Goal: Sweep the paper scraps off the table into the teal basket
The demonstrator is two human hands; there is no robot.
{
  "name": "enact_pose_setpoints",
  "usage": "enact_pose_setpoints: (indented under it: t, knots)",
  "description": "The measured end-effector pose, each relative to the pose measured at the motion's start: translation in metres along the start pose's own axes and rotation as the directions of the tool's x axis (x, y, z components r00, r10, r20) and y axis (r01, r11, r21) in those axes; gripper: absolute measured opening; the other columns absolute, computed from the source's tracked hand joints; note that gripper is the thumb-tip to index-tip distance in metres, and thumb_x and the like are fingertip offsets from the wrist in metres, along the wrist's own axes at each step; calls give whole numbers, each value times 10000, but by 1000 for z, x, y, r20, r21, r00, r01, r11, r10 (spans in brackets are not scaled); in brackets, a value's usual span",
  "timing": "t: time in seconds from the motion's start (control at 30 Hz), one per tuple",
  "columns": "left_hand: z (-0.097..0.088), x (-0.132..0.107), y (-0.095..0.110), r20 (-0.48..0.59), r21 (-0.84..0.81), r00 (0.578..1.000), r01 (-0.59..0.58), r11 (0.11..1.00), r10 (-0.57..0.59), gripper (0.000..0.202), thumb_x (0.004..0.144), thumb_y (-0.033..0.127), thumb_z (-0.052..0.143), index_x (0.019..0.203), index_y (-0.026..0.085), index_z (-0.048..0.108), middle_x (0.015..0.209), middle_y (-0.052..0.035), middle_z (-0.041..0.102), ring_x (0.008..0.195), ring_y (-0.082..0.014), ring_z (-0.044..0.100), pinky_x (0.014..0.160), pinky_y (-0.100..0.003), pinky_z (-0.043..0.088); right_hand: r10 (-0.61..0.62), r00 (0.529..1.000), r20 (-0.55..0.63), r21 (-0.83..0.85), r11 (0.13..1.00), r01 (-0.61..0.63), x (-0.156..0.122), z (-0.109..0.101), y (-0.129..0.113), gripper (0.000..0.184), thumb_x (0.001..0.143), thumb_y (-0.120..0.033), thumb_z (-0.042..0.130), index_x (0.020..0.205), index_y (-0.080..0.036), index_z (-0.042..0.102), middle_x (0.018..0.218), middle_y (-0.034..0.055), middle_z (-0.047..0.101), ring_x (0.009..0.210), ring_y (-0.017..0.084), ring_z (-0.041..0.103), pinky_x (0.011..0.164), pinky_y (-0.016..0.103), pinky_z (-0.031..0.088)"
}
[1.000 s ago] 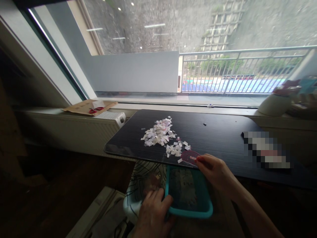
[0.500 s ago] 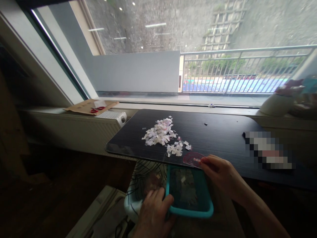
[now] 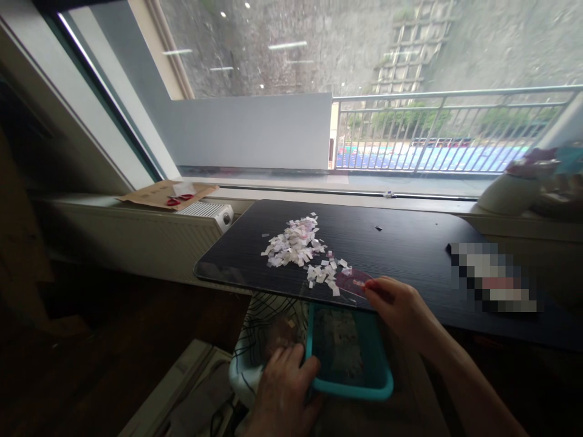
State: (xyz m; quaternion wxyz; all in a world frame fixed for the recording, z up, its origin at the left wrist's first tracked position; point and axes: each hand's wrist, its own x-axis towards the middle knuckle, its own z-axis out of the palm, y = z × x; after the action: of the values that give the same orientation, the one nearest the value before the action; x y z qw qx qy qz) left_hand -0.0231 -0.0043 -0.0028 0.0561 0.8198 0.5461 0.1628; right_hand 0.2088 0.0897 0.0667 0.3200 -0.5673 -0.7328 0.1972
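Note:
A loose pile of small white paper scraps (image 3: 294, 243) lies on the dark table (image 3: 364, 255), with a smaller cluster (image 3: 321, 274) nearer the front edge. My right hand (image 3: 395, 303) pinches a pink see-through plastic piece (image 3: 351, 282) with a rounded edge. It lies low over the tabletop, right beside the smaller cluster. Below the table's edge is a teal plastic container (image 3: 388, 364) with some scraps inside. My left hand (image 3: 286, 379) grips its left rim, thumb over the edge and the other fingers partly hidden.
Left of the container is a pale bin (image 3: 241, 370) with a black-lined covering. Red-handled scissors (image 3: 180, 199) rest on brown paper (image 3: 150, 195) above the radiator (image 3: 200, 227). A blurred-out object (image 3: 494, 279) lies at the table's right. Behind runs the window sill.
My right hand has moved slightly up and left with the pink plastic piece, closer to the smaller cluster. A few scraps shifted toward the table's front edge. My left hand stays on the rim.

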Motion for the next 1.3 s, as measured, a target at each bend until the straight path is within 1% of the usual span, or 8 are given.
enact_pose_setpoints:
  t: [0.23,0.43,0.67,0.83,0.9,1.0,1.1,1.3]
  knots:
    - [-1,-1,-2,14,-15,1000,-11,1000,12,154,703,170,617,837,225,564,861,-38,515,799,-253,487,696,-356,343,9,1000,28,20,1000,-10,-9,-1,-2,238,838,-344,497,800,-189,674,695,21,623,593,141,543,542,241,397]
    - [-3,1,1,20,7,1000,-2,1000,2,178,688,150,628,834,233,569,863,-32,519,795,-248,488,686,-342,341,26,1000,-4,-19,999,-26,-11,-5,-1,226,831,-342,507,785,-190,668,705,21,627,594,143,550,555,246,400]
    - [-1,1,1,10,1,1000,-13,1000,13,178,683,151,623,831,228,561,858,-30,519,794,-243,487,698,-348,340,-18,999,28,-26,999,18,-11,-2,-9,232,836,-332,501,745,-195,665,641,10,593,554,133,523,523,238,385]
    - [0,1,-1,21,-7,1000,-5,1000,5,180,690,148,628,836,232,564,863,-33,523,799,-248,486,703,-354,338,-32,999,0,-47,998,32,-4,1,-16,221,840,-310,488,776,-195,665,673,11,586,573,130,514,539,239,372]
    - [1,1,-2,25,-17,1000,-9,1000,9,190,685,145,626,841,235,565,858,-30,524,795,-246,486,704,-355,336,-42,999,17,-77,996,43,1,2,-19,216,840,-297,481,781,-197,662,688,11,586,590,132,519,546,240,364]
    - [1,1,-2,29,-26,1000,-1,1000,1,198,679,136,619,843,235,566,862,-30,526,803,-246,486,710,-357,336,-67,997,48,-133,988,73,10,5,-23,230,844,-285,460,733,-193,640,685,14,574,595,131,511,541,241,345]
    - [-1,0,-1,27,-20,1000,15,1000,-15,218,661,123,626,842,231,567,880,-36,526,819,-252,485,730,-366,337,-88,996,30,-165,982,92,17,7,-24,261,856,-281,429,709,-185,623,687,18,562,593,128,500,546,241,343]
    - [-1,0,-2,34,-43,999,9,999,-8,201,683,140,633,846,233,560,877,-31,527,817,-245,486,740,-367,336,-72,997,38,-141,987,77,14,0,-19,251,843,-301,450,764,-185,659,681,14,579,563,122,501,518,242,339]
